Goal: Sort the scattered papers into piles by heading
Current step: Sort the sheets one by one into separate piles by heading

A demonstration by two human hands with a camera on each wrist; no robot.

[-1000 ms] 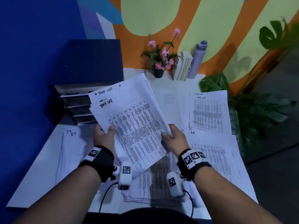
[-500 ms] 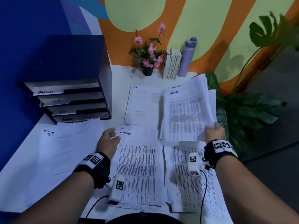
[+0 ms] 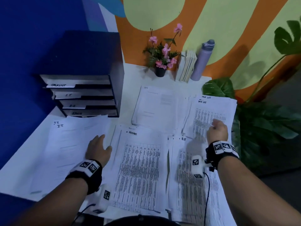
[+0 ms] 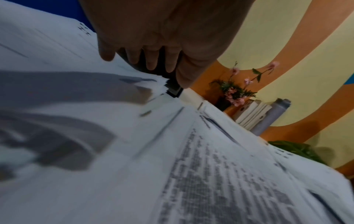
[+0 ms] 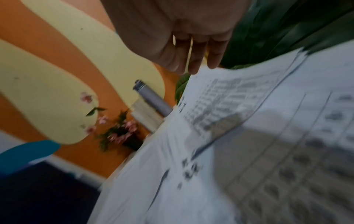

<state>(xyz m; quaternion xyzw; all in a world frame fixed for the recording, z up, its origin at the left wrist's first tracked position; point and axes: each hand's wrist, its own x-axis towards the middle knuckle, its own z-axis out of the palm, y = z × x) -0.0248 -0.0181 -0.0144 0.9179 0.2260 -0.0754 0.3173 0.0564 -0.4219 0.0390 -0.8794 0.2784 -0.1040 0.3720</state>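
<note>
Since 0.5 s ago the Task List sheets (image 3: 210, 116) went from lifted in the right hand (image 3: 217, 132) to lying flat on the far-right pile, and the hand let them go. Left hand (image 3: 98, 151) slid left, off the ADMIN pile (image 3: 138, 173) edge twd the near I.T. pile (image 3: 68, 152).

Near: left hand flat, fingers (image 4: 151, 60) straight & relaxed, holding nothing, over the I.T./ADMIN boundary. ADMIN pile sits center, H.R pile (image 3: 192, 185) just beside it on the right.

Mid: right hand hovers over the Task List pile, fingers (image 5: 195, 60) extended, grasping nothing; contact w/ paper can't be told.

Far: 2nd I.T. stack (image 3: 154, 105) left of Task List; labelled drawer unit (image 3: 84, 95) at left; flower pot (image 3: 160, 71), books (image 3: 187, 66), bottle (image 3: 202, 60) by the wall.
</note>
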